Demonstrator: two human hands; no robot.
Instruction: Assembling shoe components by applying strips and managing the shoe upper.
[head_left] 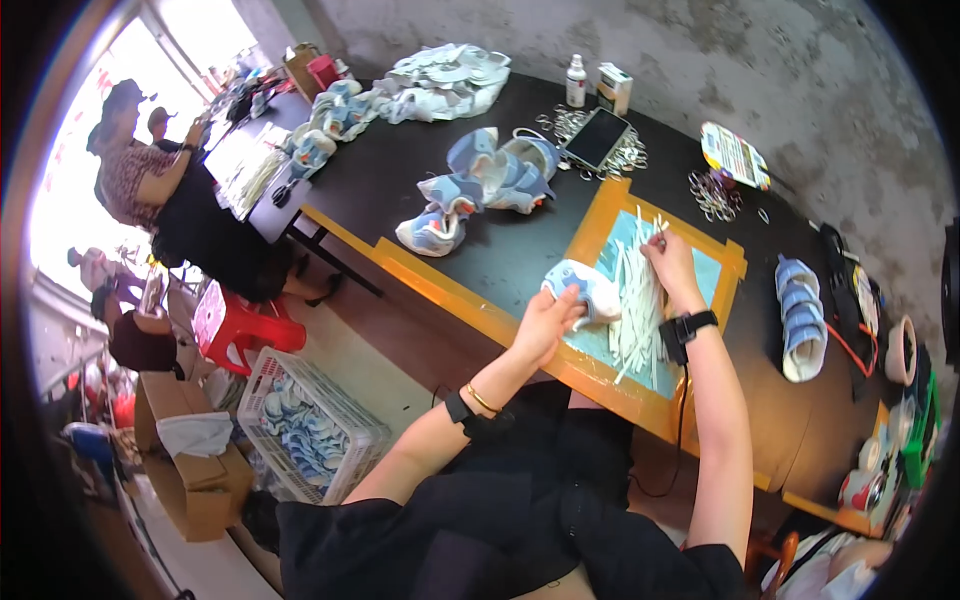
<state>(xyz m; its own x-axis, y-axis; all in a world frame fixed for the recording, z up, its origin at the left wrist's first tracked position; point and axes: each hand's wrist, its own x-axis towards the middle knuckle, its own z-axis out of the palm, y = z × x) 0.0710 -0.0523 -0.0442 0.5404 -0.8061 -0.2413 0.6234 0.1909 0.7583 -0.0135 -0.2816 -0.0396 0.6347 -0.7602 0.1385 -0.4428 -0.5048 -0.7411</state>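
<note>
My left hand (545, 328) is closed round a small blue-and-white shoe upper (597, 291), held over the near left edge of a pile of thin white strips (630, 315). At the far end of that pile, my right hand (674, 266) pinches the tip of a white strip, its fingertips close together. The strips lie lengthwise on a light blue sheet (708, 275) bordered with orange-brown tape (601, 218). More blue-and-white shoe uppers (500, 175) are bunched together on the black table, beyond my left hand.
A phone (597, 138) rests on a heap of small loops, near a white bottle (576, 82). Stacked shoe uppers (800, 318) stand at the right. Left of the table are a crate (368, 445) of blue pieces, a red stool (262, 330) and a co-worker (150, 180).
</note>
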